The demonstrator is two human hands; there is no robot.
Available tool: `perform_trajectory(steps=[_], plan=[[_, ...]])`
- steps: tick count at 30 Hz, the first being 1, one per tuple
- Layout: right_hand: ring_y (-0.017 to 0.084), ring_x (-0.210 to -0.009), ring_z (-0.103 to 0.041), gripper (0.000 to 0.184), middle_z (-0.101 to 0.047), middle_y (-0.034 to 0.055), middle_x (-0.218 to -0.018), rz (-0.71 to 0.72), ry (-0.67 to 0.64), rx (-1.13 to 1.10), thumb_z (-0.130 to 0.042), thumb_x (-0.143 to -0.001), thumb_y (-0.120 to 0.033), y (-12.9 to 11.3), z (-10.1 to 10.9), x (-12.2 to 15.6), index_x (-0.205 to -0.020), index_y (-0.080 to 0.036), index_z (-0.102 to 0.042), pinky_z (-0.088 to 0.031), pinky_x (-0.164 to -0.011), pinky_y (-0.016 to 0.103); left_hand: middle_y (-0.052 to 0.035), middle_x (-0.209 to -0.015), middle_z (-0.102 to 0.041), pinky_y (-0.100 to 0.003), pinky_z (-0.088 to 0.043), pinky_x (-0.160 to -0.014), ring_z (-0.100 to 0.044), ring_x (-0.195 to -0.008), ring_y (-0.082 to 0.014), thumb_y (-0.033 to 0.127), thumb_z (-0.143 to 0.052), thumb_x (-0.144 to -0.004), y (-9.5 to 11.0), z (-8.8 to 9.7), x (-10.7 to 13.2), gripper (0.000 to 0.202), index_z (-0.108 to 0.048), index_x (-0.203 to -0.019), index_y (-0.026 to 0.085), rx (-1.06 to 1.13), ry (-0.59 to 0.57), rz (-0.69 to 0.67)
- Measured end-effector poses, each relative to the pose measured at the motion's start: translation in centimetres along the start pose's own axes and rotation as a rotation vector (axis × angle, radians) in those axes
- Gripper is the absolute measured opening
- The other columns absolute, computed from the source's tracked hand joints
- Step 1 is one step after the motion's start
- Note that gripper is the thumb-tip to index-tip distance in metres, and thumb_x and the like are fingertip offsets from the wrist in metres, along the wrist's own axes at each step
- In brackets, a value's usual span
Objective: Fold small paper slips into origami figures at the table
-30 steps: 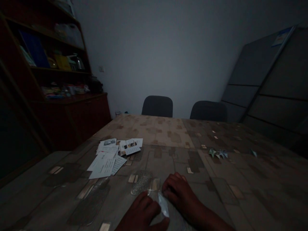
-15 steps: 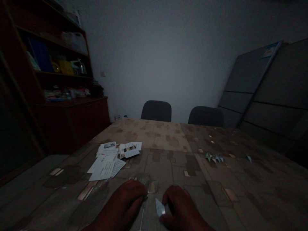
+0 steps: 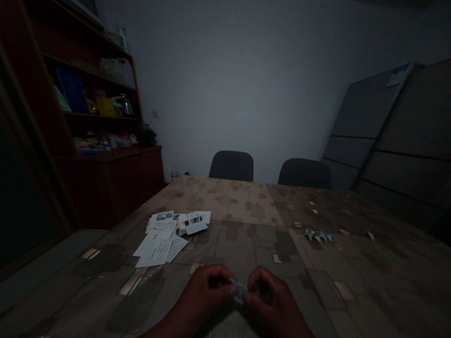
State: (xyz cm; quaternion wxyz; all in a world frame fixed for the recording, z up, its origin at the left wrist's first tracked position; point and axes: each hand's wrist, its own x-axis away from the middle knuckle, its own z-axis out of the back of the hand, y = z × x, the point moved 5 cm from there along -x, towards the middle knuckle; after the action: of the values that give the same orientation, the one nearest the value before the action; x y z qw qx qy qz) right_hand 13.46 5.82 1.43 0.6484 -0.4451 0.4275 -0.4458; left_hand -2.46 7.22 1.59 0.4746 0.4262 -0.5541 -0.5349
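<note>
Between my two hands is a small folded piece of paper point(image 3: 240, 292), pale and partly covered by fingers. My left hand point(image 3: 212, 292) pinches its left side with thumb and forefinger. On the other side, the fingertips of my right hand point(image 3: 268, 296) are closed on it too. Both hands are just above the near part of the patterned tablecloth point(image 3: 243, 249). The exact shape of the fold is too dark and small to make out.
Printed paper sheets point(image 3: 157, 246) lie in a loose pile at left. Several small folded paper pieces point(image 3: 318, 235) stand at right, with a single one point(image 3: 369, 235) farther right. Two dark chairs point(image 3: 231, 165) are behind the table; a wooden cabinet point(image 3: 137, 171) stands at left.
My left hand has come over to the folded paper and now grips it along with my right. Before, only the right hand held it, and the left rested on the table.
</note>
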Motion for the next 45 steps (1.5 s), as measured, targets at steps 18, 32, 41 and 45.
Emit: perform_trajectory(steps=[18,32,41,45], plan=[[0.015,-0.064,-0.046,0.038,-0.049,-0.0029,-0.065,-0.018,-0.019,-0.093,-0.067,-0.08,-0.053,0.5,-0.2,0.6,-0.071,-0.018,-0.055,-0.035,-0.06,0.025,-0.0007,-0.054,-0.061,-0.024,-0.039,-0.055,-0.052,-0.053,-0.0138,0.053,-0.069,-0.078,-0.5,-0.4,0.6,0.041,-0.069,-0.065,0.013,0.174,-0.032,-0.091],[0.01,-0.052,-0.041,0.053,-0.046,-0.0059,-0.057,-0.219,0.089,-0.348,-0.074,-0.068,-0.068,1.2,-0.5,1.1,-0.07,-0.018,-0.056,-0.032,-0.053,0.023,0.0007,-0.056,-0.06,-0.023,-0.037,-0.053,-0.051,-0.053,-0.013,0.029,-0.074,-0.064,-2.0,-0.5,1.2,0.016,-0.069,-0.061,0.014,0.11,0.121,0.052],[0.01,-0.053,-0.042,0.046,-0.048,-0.0074,-0.06,-0.174,0.013,-0.39,-0.079,-0.067,-0.055,2.2,-2.0,1.3,-0.084,-0.021,-0.053,-0.029,-0.051,0.02,0.0043,-0.047,-0.051,-0.023,-0.032,-0.049,-0.044,-0.048,-0.0113,0.029,-0.072,-0.062,-1.8,0.2,1.4,0.024,-0.057,-0.049,0.017,0.123,0.174,0.006],[0.013,-0.054,-0.051,0.035,-0.056,-0.0045,-0.059,-0.175,0.01,-0.326,-0.072,-0.075,-0.047,2.4,-1.6,1.3,-0.082,-0.021,-0.051,-0.035,-0.053,0.022,0.0042,-0.048,-0.05,-0.023,-0.03,-0.048,-0.042,-0.047,-0.0111,0.036,-0.072,-0.066,-1.4,1.2,1.0,0.029,-0.054,-0.052,0.018,0.151,0.179,0.01]])
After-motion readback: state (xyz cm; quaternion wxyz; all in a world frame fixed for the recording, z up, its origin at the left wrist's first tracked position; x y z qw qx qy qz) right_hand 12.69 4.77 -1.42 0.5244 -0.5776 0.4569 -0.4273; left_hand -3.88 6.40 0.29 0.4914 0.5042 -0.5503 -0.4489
